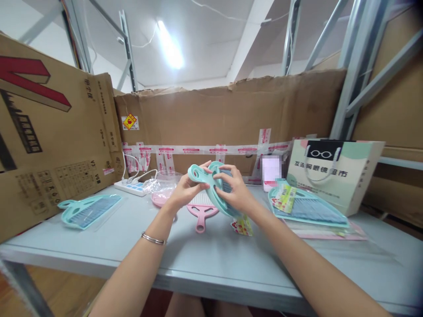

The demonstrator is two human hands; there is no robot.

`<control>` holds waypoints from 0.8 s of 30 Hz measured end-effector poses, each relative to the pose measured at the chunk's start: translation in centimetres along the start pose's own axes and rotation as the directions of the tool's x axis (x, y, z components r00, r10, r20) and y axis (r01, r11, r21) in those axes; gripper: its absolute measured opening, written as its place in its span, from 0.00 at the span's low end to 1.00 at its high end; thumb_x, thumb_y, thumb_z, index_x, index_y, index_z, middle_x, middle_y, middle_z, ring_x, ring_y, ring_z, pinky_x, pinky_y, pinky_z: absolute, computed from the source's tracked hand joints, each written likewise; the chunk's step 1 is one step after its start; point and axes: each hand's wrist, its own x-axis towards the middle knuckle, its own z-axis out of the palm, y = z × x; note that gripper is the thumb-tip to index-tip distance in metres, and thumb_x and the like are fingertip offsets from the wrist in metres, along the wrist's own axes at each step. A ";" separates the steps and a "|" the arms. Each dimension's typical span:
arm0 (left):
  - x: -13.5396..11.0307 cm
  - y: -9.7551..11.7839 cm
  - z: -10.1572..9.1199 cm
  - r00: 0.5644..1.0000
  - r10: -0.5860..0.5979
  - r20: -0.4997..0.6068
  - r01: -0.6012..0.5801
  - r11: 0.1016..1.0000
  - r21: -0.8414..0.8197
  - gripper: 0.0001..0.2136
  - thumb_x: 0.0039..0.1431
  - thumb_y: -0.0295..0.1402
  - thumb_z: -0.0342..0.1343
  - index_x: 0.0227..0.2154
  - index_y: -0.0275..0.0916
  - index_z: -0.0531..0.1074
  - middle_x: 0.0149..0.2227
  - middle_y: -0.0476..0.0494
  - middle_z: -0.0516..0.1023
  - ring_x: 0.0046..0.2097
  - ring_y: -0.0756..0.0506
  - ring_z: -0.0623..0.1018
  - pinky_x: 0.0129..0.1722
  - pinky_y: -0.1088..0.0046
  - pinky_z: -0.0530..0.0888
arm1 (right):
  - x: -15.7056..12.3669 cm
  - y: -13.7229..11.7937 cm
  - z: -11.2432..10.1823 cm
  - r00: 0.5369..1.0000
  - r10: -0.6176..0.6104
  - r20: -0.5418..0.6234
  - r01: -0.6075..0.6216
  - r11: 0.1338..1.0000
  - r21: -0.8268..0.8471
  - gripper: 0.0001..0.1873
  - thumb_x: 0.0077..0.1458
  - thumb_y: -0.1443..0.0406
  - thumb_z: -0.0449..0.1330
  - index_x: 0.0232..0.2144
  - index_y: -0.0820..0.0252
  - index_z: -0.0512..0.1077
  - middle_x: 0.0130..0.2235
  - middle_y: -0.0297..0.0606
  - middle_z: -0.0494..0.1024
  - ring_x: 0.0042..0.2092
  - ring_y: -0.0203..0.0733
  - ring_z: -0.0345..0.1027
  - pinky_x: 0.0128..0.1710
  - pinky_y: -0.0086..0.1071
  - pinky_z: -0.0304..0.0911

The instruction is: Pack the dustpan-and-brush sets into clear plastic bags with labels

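Observation:
Above the middle of the table, both my hands grip a mint-green dustpan with a blue-bristled brush (214, 187) nested in it. My left hand (187, 191) pinches the set near its handle end. Across the body, my right hand (235, 190) wraps its fingers over the rim and bristles. A small yellow-green label card (243, 226) lies just below the set. Behind and under my hands rests a pink dustpan (200, 215), its handle toward me, partly covered. Another pink piece (160, 199) with clear plastic sits beyond my left hand.
Mint dustpan-and-brush sets lie left (90, 212) and right (317, 210); the right one bears a label card (284, 198) and lies over something pink. A power strip (130, 186), a blurred-out phone (272, 171) and a paper bag (333, 176) stand behind. Cardboard (211, 114) walls the back.

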 end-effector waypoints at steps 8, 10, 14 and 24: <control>0.1 0.6 -0.4 0.991 0.119 -0.064 -0.102 0.969 0.226 0.15 0.51 0.34 0.58 0.43 0.39 0.71 0.56 0.37 0.66 0.57 0.39 0.65 0.54 0.60 0.64 | 0.1 -0.7 0.9 0.985 -0.027 -0.170 0.023 0.999 -0.024 0.11 0.52 0.63 0.54 0.38 0.57 0.70 0.45 0.43 0.57 0.51 0.49 0.55 0.51 0.46 0.56; 0.1 0.6 -0.3 0.989 0.134 -0.063 -0.113 0.957 0.269 0.15 0.51 0.35 0.58 0.42 0.38 0.71 0.54 0.37 0.67 0.56 0.39 0.66 0.53 0.61 0.65 | 0.0 -0.7 1.2 0.986 -0.015 -0.168 0.019 1.000 0.025 0.10 0.52 0.64 0.54 0.38 0.58 0.69 0.44 0.43 0.56 0.50 0.48 0.56 0.50 0.45 0.57; 0.1 0.8 0.0 0.977 0.189 -0.097 -0.138 0.914 0.381 0.14 0.51 0.36 0.58 0.41 0.38 0.71 0.51 0.38 0.71 0.52 0.39 0.70 0.50 0.62 0.68 | 0.0 -0.6 1.3 0.974 -0.023 -0.225 0.031 0.999 0.033 0.10 0.51 0.65 0.55 0.37 0.58 0.68 0.43 0.43 0.56 0.50 0.48 0.56 0.51 0.46 0.56; 0.0 -0.2 1.4 0.997 0.080 0.011 -0.080 0.957 0.280 0.26 0.51 0.35 0.58 0.54 0.46 0.61 0.60 0.40 0.59 0.57 0.40 0.65 0.49 0.64 0.70 | -0.7 -0.7 2.0 0.957 -0.058 -0.286 0.069 0.997 0.030 0.09 0.51 0.67 0.53 0.37 0.59 0.66 0.41 0.43 0.60 0.45 0.47 0.60 0.46 0.44 0.60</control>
